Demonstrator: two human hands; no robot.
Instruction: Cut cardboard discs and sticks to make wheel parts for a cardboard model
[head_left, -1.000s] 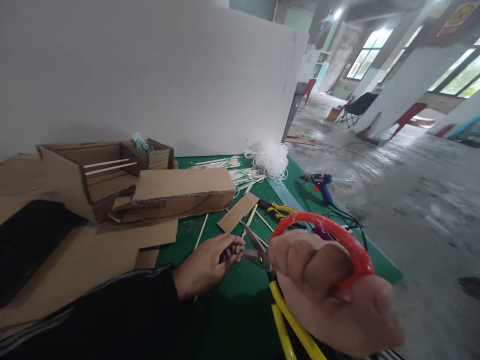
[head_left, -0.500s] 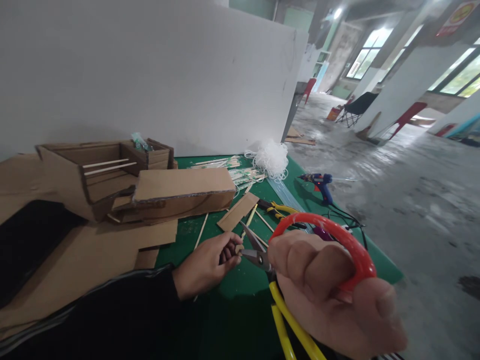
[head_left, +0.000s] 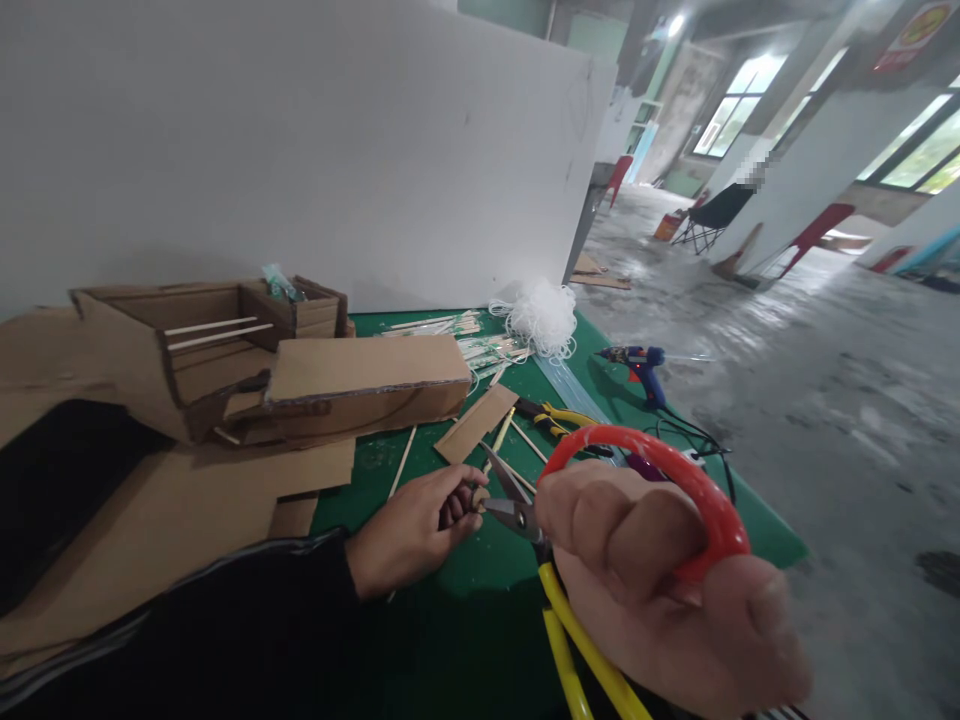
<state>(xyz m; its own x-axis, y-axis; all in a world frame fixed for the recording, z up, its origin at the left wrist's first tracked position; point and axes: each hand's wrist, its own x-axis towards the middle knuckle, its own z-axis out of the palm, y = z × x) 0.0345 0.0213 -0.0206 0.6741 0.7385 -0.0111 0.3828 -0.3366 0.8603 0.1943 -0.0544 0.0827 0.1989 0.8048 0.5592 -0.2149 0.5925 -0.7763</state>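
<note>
My left hand (head_left: 424, 515) is closed in a pinch on a small brown cardboard piece (head_left: 480, 498). Its fingertips hide part of that piece. Close to the camera, my right hand (head_left: 637, 550) is wrapped around the red handle of a pair of scissors (head_left: 519, 512). The blades are parted and point left, the lower tip at the edge of the small piece. Two yellow handles (head_left: 592, 650) of a tool show below my right hand; the rest of it is hidden. Beyond the blades lies a flat cardboard strip (head_left: 476, 424) with thin wooden sticks (head_left: 529, 441) around it.
On the green table (head_left: 465, 620) stand a cardboard box structure (head_left: 367, 385) and, behind the strip, bundled sticks (head_left: 491, 350) and a heap of white cord (head_left: 544, 318). Yellow-and-black pliers (head_left: 559, 418) and a blue glue gun (head_left: 637, 362) with a cable lie right. Cardboard sheets (head_left: 202, 500) spread left.
The small cardboard piece has turned slightly in my left fingers and shows more of its face. My hands and the scissors are almost where they were.
</note>
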